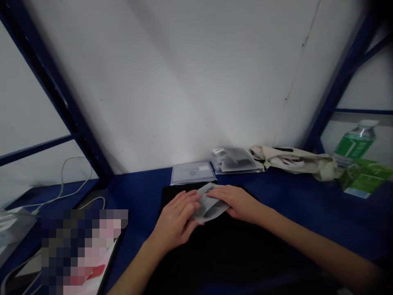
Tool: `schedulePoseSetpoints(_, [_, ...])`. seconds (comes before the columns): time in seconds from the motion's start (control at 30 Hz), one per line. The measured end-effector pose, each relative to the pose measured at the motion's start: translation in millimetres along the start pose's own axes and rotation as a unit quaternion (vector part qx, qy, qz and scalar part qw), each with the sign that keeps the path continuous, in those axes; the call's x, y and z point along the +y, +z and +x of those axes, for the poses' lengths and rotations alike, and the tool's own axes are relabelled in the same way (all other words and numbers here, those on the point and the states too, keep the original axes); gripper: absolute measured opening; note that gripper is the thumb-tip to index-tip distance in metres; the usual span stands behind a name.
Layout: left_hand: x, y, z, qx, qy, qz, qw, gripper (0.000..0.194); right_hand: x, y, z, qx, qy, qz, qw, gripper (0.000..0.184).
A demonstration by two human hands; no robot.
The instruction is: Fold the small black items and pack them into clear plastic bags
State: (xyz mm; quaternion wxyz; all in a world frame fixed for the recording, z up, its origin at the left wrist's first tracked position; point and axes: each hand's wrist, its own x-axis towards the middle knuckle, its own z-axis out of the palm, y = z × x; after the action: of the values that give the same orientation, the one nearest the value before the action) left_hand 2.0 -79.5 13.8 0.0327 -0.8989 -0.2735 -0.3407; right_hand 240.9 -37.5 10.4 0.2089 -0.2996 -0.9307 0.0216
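Between my two hands is a translucent frosted plastic bag [211,209] with dark lettering near its top and something dark showing inside. My left hand [179,217] grips its left edge, thumb below and fingers on top. On the right side, my right hand [238,201] pinches the bag with its fingers lying over the upper face. Beneath the bag spreads a black cloth [196,254]. Just behind it lies a flat pale package [193,173] with a white label and a round mark.
Against the white wall [196,82] sit a stack of frosted bags [238,159], a cream fabric bag [294,159], a green-labelled bottle [356,141] and a green box [365,176]. Cables [61,184] and a pixelated area are at left. Blue frame posts [58,90] flank the blue tabletop [135,196].
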Motion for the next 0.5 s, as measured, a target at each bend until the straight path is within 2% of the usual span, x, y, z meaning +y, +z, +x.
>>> schedulePoseSetpoints(0.07, [-3, -4.2, 0, 0.01, -0.049, 0.01, 0.999, 0.045, 5, 0, -1, 0.003, 0.016, 0.028, 0.999, 0.052])
schedulePoseSetpoints(0.13, [-7, -8.9, 0, 0.069, -0.094, -0.005, 0.993, 0.058, 10, -4, -3, 0.032, 0.041, 0.065, 0.997, 0.046])
schedulePoseSetpoints(0.2, [-11, -12.5, -1, 0.137, -0.136, -0.013, 0.981, 0.057, 14, -12, -5, 0.093, 0.071, 0.098, 0.988, 0.037])
schedulePoseSetpoints(0.27, [-13, -13.5, -2, 0.161, -0.181, -0.003, 0.97, 0.052, 19, -22, -7, 0.196, 0.108, 0.097, 0.97, 0.03])
schedulePoseSetpoints(0.33, [-16, -11.1, -2, 0.119, -0.213, 0.013, 0.97, 0.05, 27, -33, -9, 0.306, 0.142, 0.052, 0.94, 0.03])
schedulePoseSetpoints(0.4, [-17, -5.7, -2, 0.045, -0.219, 0.027, 0.974, 0.049, 40, -42, -11, 0.374, 0.158, -0.01, 0.914, 0.038])
schedulePoseSetpoints(0.5, [-16, 5.1, -3, -0.046, -0.204, 0.039, 0.977, 0.05, 67, -45, -16, 0.371, 0.171, -0.101, 0.907, 0.061])
